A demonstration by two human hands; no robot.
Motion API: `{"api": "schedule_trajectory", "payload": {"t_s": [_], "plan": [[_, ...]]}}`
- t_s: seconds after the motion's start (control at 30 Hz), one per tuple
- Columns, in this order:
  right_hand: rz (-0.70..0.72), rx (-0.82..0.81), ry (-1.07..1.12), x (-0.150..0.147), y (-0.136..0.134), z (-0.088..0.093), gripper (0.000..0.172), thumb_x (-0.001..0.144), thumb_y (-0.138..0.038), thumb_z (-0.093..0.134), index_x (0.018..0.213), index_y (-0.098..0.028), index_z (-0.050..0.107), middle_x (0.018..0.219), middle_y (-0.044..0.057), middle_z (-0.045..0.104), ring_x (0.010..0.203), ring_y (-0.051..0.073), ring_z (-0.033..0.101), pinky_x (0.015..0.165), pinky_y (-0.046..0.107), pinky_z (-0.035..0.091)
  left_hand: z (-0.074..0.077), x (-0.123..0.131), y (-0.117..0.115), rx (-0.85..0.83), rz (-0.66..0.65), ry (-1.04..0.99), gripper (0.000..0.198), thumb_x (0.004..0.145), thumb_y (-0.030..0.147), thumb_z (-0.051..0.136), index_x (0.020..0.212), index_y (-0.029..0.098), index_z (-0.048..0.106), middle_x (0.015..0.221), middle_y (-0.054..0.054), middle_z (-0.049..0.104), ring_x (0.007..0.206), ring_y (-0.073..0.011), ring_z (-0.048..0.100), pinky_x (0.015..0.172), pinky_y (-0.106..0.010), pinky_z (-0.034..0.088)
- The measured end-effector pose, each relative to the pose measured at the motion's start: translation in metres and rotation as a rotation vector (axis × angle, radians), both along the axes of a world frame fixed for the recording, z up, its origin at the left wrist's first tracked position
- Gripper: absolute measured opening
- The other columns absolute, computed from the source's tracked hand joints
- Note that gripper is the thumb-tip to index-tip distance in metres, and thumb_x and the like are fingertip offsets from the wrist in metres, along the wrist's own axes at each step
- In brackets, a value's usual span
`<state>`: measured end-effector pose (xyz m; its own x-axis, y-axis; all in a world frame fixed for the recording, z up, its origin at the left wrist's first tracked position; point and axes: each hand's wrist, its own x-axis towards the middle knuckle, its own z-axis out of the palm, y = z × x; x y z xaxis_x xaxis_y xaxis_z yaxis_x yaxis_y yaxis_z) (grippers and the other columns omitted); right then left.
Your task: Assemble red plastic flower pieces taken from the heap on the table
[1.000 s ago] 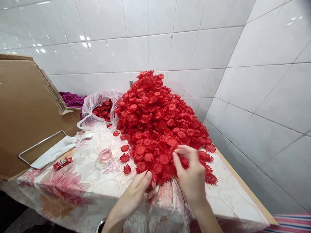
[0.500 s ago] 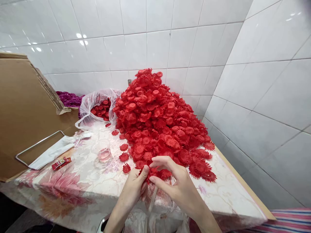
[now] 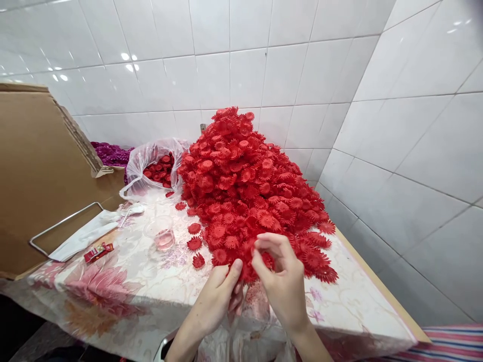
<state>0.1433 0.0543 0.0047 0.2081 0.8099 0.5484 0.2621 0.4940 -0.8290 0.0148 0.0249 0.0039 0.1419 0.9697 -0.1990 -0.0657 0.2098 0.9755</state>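
A tall heap of red fabric flower pieces [image 3: 241, 176] with fringed edges stands at the middle of the table. In front of its lower edge is my left hand [image 3: 217, 296], closed with the thumb pressed towards the curled fingers. What it grips is hidden against the red behind it. My right hand [image 3: 283, 281] is just to the right, thumb and forefinger pinched together. A blurred red flower piece [image 3: 250, 249] shows at those fingertips. Several loose flower pieces [image 3: 194, 243] lie flat left of the heap.
Left of the heap, a clear plastic bag [image 3: 136, 171] holds darker red pieces. A plastic cup [image 3: 164, 239] of pinkish liquid, a red wrapper [image 3: 98, 252] and a cardboard box [image 3: 41, 176] are further left. Purple pieces [image 3: 111, 154] lie behind. Tiled walls [image 3: 211, 80] enclose the back and right.
My right hand has drawn slightly right, and its spread fingers have closed into a pinch with red at the tips. My left hand has shifted slightly right. The view has moved a little.
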Motion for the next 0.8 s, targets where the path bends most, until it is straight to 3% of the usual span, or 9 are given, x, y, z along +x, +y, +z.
{"api": "schedule_trajectory", "payload": {"t_s": [0.07, 0.13, 0.23, 0.3, 0.37, 0.5, 0.6, 0.7, 0.8], "plan": [[-0.160, 0.034, -0.040, 0.007, 0.010, -0.004, 0.018, 0.080, -0.021, 0.055, 0.099, -0.021, 0.057, 0.085, 0.005, 0.071, 0.080, 0.020, 0.069, 0.074, 0.034, 0.056, 0.000, -0.003, -0.001, -0.011, -0.002, -0.013, 0.061, 0.064, 0.078, 0.054, 0.044, 0.022, 0.039, 0.031, 0.008, 0.033, 0.033, -0.0094, 0.042, 0.040, -0.023, 0.035], [-0.166, 0.010, -0.208, 0.014, 0.017, -0.005, 0.025, 0.079, -0.020, 0.054, 0.104, -0.020, 0.059, 0.087, 0.007, 0.071, 0.083, 0.024, 0.069, 0.075, 0.040, 0.056, 0.001, -0.007, -0.001, -0.009, 0.024, -0.023, 0.059, 0.066, 0.074, 0.056, 0.046, 0.020, 0.045, 0.034, 0.005, 0.041, 0.036, -0.0107, 0.046, 0.043, -0.023, 0.037], [-0.083, 0.034, -0.373, 0.019, 0.012, -0.003, 0.023, 0.080, -0.018, 0.054, 0.101, -0.019, 0.063, 0.094, 0.011, 0.070, 0.091, 0.027, 0.067, 0.080, 0.044, 0.054, 0.002, -0.009, 0.002, 0.032, 0.098, -0.020, 0.056, 0.063, 0.072, 0.060, 0.050, 0.019, 0.050, 0.039, 0.003, 0.049, 0.040, -0.0105, 0.047, 0.044, -0.023, 0.038], [0.000, 0.101, -0.320, 0.015, 0.001, 0.001, 0.018, 0.084, -0.017, 0.054, 0.100, -0.019, 0.062, 0.096, 0.009, 0.069, 0.091, 0.023, 0.066, 0.082, 0.037, 0.054, 0.002, -0.008, 0.005, 0.043, 0.133, -0.014, 0.057, 0.060, 0.074, 0.061, 0.049, 0.020, 0.047, 0.036, 0.006, 0.042, 0.036, -0.0089, 0.041, 0.041, -0.022, 0.036], [0.171, 0.138, -0.248, 0.009, -0.010, 0.005, 0.018, 0.086, -0.014, 0.054, 0.101, -0.021, 0.060, 0.090, 0.005, 0.068, 0.086, 0.017, 0.066, 0.078, 0.029, 0.054, 0.000, -0.007, 0.009, 0.042, 0.148, -0.006, 0.061, 0.058, 0.079, 0.059, 0.045, 0.022, 0.039, 0.032, 0.009, 0.031, 0.031, -0.0067, 0.032, 0.035, -0.021, 0.029], [0.429, 0.050, -0.179, 0.001, -0.019, 0.013, 0.024, 0.083, -0.011, 0.058, 0.105, -0.021, 0.059, 0.087, 0.001, 0.067, 0.081, 0.013, 0.066, 0.076, 0.022, 0.053, -0.006, -0.007, 0.012, 0.033, 0.115, 0.023, 0.068, 0.053, 0.085, 0.054, 0.040, 0.024, 0.028, 0.031, 0.011, 0.021, 0.028, -0.0040, 0.022, 0.031, -0.021, 0.019], [0.478, -0.098, -0.227, 0.000, -0.017, 0.016, 0.027, 0.079, -0.011, 0.061, 0.103, -0.021, 0.060, 0.090, 0.002, 0.068, 0.083, 0.015, 0.066, 0.077, 0.025, 0.053, -0.009, -0.008, 0.009, 0.033, 0.078, 0.050, 0.070, 0.053, 0.091, 0.041, 0.039, 0.024, 0.030, 0.032, 0.010, 0.021, 0.028, -0.0049, 0.022, 0.032, -0.022, 0.020], [0.486, -0.193, -0.267, -0.001, -0.014, 0.016, 0.028, 0.076, -0.009, 0.059, 0.101, -0.021, 0.060, 0.085, 0.001, 0.068, 0.080, 0.016, 0.066, 0.076, 0.027, 0.052, -0.009, -0.009, 0.004, 0.059, 0.022, 0.107, 0.074, 0.060, 0.092, 0.023, 0.041, 0.022, 0.038, 0.035, 0.006, 0.032, 0.033, -0.0077, 0.031, 0.036, -0.023, 0.024], [0.418, -0.219, -0.160, -0.004, -0.013, 0.013, 0.024, 0.077, -0.010, 0.056, 0.097, -0.022, 0.061, 0.079, -0.001, 0.067, 0.077, 0.016, 0.066, 0.073, 0.028, 0.052, -0.007, -0.007, 0.000, 0.082, -0.063, 0.147, 0.070, 0.068, 0.085, 0.036, 0.041, 0.020, 0.043, 0.037, 0.003, 0.039, 0.038, -0.0095, 0.039, 0.041, -0.024, 0.028]]}}
